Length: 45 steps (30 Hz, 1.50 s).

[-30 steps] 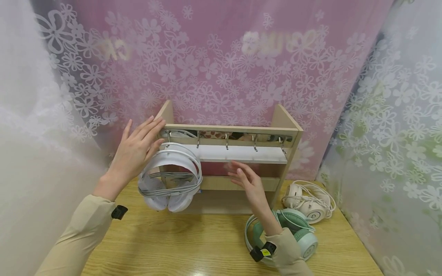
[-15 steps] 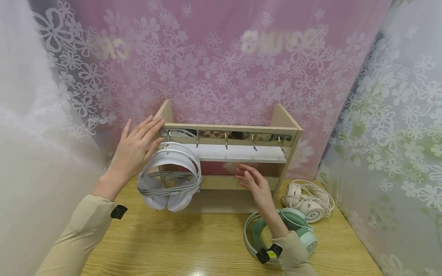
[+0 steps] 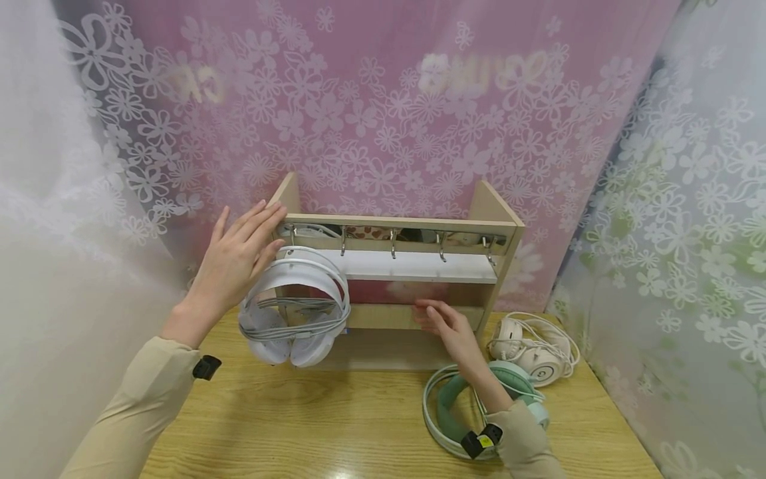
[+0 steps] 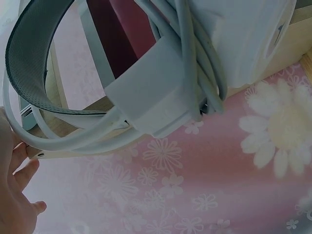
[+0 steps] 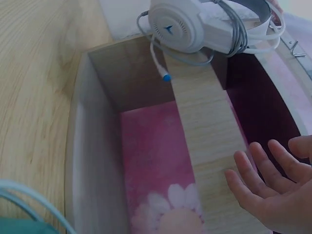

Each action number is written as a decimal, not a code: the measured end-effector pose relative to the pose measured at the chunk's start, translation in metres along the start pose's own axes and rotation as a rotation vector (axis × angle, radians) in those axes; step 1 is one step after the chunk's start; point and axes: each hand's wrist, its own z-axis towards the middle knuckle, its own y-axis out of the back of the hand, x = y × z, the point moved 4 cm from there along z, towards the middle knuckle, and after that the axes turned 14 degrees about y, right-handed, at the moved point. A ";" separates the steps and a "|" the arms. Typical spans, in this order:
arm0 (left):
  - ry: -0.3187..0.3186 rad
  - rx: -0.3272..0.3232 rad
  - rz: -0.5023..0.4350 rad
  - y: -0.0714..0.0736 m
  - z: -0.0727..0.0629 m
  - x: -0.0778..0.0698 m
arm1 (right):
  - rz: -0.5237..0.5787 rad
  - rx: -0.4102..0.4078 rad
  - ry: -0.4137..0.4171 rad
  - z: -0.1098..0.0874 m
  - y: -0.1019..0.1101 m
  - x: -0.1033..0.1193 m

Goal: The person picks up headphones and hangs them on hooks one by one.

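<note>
White headphones [image 3: 317, 349], with a grey cable wound round them, hang from the leftmost hook of a small wooden rack [image 3: 389, 220]. My left hand [image 3: 235, 258] rests on the rack's upper left corner, fingers straight, just beside the headband. In the left wrist view, this hand [image 4: 17, 195] is close to the white headphones [image 4: 146, 87]. My right hand [image 3: 453, 336] hovers in front of the rack's lower part with loosely bent fingers and holds nothing. The right wrist view shows a blue-tipped plug dangling from the white headphones [image 5: 178, 29].
Green headphones [image 3: 445, 407] lie on the wooden table [image 3: 299, 426], partly hidden by my right forearm. Behind them are cream headphones [image 3: 543, 366] with a tangled cable. Several metal hooks [image 3: 393, 245] line the rack's top rail. Floral curtains [image 3: 383, 120] surround the table.
My right hand has moved down and to the right, away from the middle of the rack. The left hand and the hanging white headphones stay nearly where they were.
</note>
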 end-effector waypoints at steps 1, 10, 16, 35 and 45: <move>0.000 0.001 0.001 0.000 0.000 0.000 | -0.004 0.013 -0.011 0.000 0.001 -0.001; 0.004 0.006 0.002 0.000 0.002 0.000 | -0.057 0.128 -0.032 -0.002 0.005 -0.010; 0.007 0.010 -0.001 0.000 0.002 0.000 | -0.103 0.215 -0.030 0.001 0.007 -0.015; 0.012 0.013 -0.007 0.000 0.002 -0.002 | -0.460 0.495 0.016 -0.001 0.009 -0.025; 0.022 0.014 -0.005 0.000 0.000 -0.001 | -0.562 0.575 -0.015 -0.005 0.012 -0.035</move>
